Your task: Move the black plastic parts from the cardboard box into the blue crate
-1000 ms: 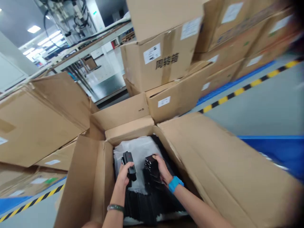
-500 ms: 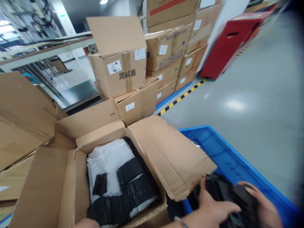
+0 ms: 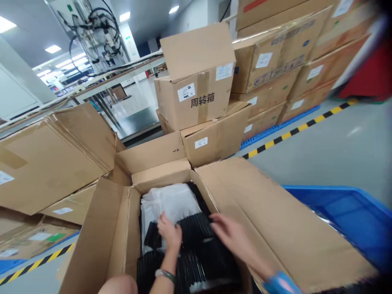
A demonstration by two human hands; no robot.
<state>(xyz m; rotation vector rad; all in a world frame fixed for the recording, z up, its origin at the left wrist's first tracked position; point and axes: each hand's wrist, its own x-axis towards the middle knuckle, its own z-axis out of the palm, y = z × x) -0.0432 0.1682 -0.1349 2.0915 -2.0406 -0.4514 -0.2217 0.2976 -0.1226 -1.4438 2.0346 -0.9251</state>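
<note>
Inside the open carton point(image 3: 104, 241), the left hand point(image 3: 169, 232) rests loosely, fingers curled, on the black parts point(image 3: 196, 245) packed in rows. The right hand point(image 3: 232, 237) hovers open just beyond, above the same rows, grasping nothing. White wrapping point(image 3: 171, 202) lies farther in.

You're on a factory or warehouse floor here. Stacked cardboard cartons point(image 3: 269, 69) with white shipping labels rise in front of you, one box point(image 3: 197, 96) printed with Chinese characters. Yellow-and-black hazard tape point(image 3: 294, 131) runs along the smooth grey concrete floor point(image 3: 337, 151). A blue plastic tote point(image 3: 352, 212) sits to your right. Up left, cables point(image 3: 92, 24) hang off machinery beside a long metal workbench point(image 3: 116, 77), and fluorescent ceiling panels point(image 3: 53, 49) light the hall.
</note>
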